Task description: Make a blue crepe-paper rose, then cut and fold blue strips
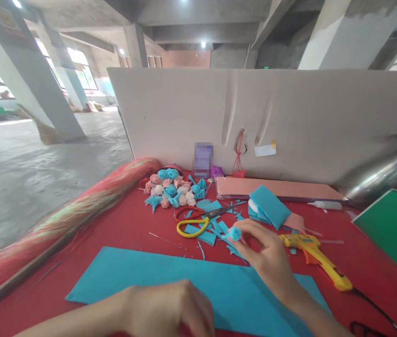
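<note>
Between thumb and fingertips, my right hand [267, 252] pinches a small rolled blue crepe-paper rose [234, 233], raised over the table. My left hand [173, 306] is low in front, above a wide blue crepe-paper sheet [156, 267]. Its fingers curl downward, and whatever they grip, if anything, is hidden. Scissors [202, 220] with red and yellow handles lie among blue paper scraps [205, 235], left of the rose. To the right of my right hand rests a yellow hot glue gun [319, 260]. Folded blue paper [270, 206] sits behind that hand.
A pile of pink, white and blue paper roses [173, 189] is at the back left. A long pink paper pack [275, 187] lies along the white board [177, 112]. A fringed bundle [79, 215] borders the left edge; a green panel [395, 234] is at the right.
</note>
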The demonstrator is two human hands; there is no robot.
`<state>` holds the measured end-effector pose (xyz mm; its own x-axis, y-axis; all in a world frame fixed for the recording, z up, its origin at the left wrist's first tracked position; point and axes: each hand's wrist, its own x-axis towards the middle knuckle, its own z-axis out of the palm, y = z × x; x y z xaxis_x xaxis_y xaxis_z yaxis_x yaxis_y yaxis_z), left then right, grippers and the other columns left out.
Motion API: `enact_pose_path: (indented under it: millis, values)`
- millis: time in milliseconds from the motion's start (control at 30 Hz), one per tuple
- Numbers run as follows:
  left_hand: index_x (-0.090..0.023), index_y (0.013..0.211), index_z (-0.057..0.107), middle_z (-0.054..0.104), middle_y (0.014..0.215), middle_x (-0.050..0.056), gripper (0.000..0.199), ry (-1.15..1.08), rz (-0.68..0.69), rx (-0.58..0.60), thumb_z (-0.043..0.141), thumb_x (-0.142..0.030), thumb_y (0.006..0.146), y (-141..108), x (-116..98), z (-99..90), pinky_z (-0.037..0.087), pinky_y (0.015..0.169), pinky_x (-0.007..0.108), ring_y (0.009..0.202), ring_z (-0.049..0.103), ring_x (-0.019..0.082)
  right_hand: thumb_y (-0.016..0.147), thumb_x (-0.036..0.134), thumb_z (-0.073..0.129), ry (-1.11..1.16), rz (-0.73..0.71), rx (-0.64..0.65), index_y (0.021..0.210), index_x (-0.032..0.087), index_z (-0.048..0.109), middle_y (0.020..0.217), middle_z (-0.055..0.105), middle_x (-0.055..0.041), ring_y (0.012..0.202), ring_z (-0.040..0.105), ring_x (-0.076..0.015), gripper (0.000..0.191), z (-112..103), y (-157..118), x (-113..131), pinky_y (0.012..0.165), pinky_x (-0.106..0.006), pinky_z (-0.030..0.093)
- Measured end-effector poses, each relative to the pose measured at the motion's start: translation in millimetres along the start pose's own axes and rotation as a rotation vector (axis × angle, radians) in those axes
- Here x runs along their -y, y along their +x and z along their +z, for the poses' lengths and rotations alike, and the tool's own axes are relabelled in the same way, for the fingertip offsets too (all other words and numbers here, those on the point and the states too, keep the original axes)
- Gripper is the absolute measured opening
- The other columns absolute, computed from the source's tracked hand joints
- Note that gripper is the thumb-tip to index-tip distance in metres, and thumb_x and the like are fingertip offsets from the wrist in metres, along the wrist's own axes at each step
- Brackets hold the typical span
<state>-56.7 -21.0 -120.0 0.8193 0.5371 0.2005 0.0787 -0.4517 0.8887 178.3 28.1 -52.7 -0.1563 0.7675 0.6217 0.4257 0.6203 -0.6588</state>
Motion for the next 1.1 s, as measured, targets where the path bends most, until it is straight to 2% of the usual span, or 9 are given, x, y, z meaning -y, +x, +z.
enact_pose_path:
  millis: [33, 133, 200, 267, 333, 433, 700, 867, 1100]
  values:
    - [-0.024, 0.091, 0.075, 0.073, 0.085, 0.007, 0.02, -0.01, -0.007, 0.047, 0.056, -0.032, 0.09, 11, 3, -9.7, 0.053, 0.074, 0.023, 0.08, 0.067, 0.015, 0.079, 0.017, 0.063, -0.016, 0.01, 0.042, 0.075, 0.019, 0.061, 0.071, 0.064, 0.001, 0.053, 0.052, -0.0088, 0.004, 8, 10, -1, 0.05, -0.02, 0.045]
    - [-0.017, 0.083, 0.078, 0.074, 0.072, 0.01, 0.028, -0.009, -0.08, -0.175, 0.064, -0.041, 0.083, 30, 17, -26.6, 0.05, 0.064, 0.022, 0.067, 0.066, 0.015, 0.079, 0.018, 0.064, -0.038, 0.01, 0.115, 0.079, 0.017, 0.064, 0.069, 0.063, 0.0012, 0.056, 0.053, -0.0099, 0.001, 42, 52, -11, 0.054, -0.021, 0.046]
    - [-0.017, 0.082, 0.079, 0.074, 0.07, 0.01, 0.033, -0.015, -0.09, -0.211, 0.066, -0.047, 0.08, 31, 26, -28.8, 0.049, 0.062, 0.022, 0.064, 0.064, 0.015, 0.078, 0.018, 0.067, -0.064, 0.013, 0.173, 0.083, 0.016, 0.066, 0.073, 0.065, 0.0007, 0.061, 0.056, -0.0105, 0.006, 71, 84, -22, 0.06, -0.023, 0.049]
    - [-0.016, 0.083, 0.079, 0.074, 0.069, 0.011, 0.038, -0.025, -0.097, -0.2, 0.065, -0.051, 0.078, 28, 30, -28.0, 0.049, 0.062, 0.022, 0.063, 0.063, 0.015, 0.083, 0.024, 0.064, -0.099, 0.017, 0.244, 0.091, 0.015, 0.065, 0.083, 0.066, -0.0014, 0.07, 0.06, -0.0122, 0.012, 101, 112, -35, 0.068, -0.028, 0.052]
    - [-0.014, 0.084, 0.079, 0.073, 0.068, 0.012, 0.041, -0.037, -0.107, -0.177, 0.063, -0.052, 0.08, 25, 30, -27.6, 0.049, 0.062, 0.022, 0.063, 0.063, 0.015, 0.09, 0.032, 0.056, -0.14, 0.015, 0.322, 0.105, 0.015, 0.061, 0.103, 0.064, -0.0055, 0.086, 0.062, -0.0155, 0.023, 126, 133, -48, 0.076, -0.035, 0.053]
    - [-0.013, 0.088, 0.078, 0.074, 0.071, 0.013, 0.043, -0.057, -0.128, -0.139, 0.058, -0.05, 0.085, 26, 25, -29.5, 0.05, 0.065, 0.022, 0.066, 0.064, 0.016, 0.091, 0.034, 0.055, -0.205, -0.003, 0.411, 0.116, 0.016, 0.057, 0.116, 0.06, -0.008, 0.097, 0.061, -0.0191, 0.031, 148, 154, -63, 0.082, -0.04, 0.053]
    - [-0.015, 0.092, 0.078, 0.076, 0.078, 0.012, 0.04, -0.081, -0.136, -0.122, 0.057, -0.049, 0.085, 26, 28, -30.8, 0.051, 0.068, 0.023, 0.071, 0.066, 0.017, 0.091, 0.034, 0.055, -0.369, -0.075, 0.582, 0.117, 0.019, 0.057, 0.12, 0.058, -0.0082, 0.101, 0.059, -0.0199, 0.03, 151, 177, -87, 0.085, -0.04, 0.052]
    - [-0.013, 0.092, 0.077, 0.076, 0.079, 0.012, 0.037, -0.065, -0.111, -0.103, 0.057, -0.044, 0.087, 26, 29, -30.9, 0.051, 0.068, 0.022, 0.07, 0.066, 0.016, 0.091, 0.034, 0.055, -0.402, -0.095, 0.663, 0.116, 0.019, 0.057, 0.12, 0.058, -0.0081, 0.1, 0.06, -0.0199, 0.03, 155, 180, -90, 0.084, -0.04, 0.052]
    - [-0.01, 0.093, 0.077, 0.076, 0.081, 0.014, 0.031, -0.042, -0.087, -0.094, 0.058, -0.035, 0.088, 26, 29, -31.5, 0.051, 0.07, 0.021, 0.073, 0.067, 0.017, 0.09, 0.034, 0.056, -0.384, -0.098, 0.712, 0.117, 0.017, 0.057, 0.119, 0.058, -0.0083, 0.099, 0.06, -0.0202, 0.032, 164, 177, -97, 0.083, -0.04, 0.052]
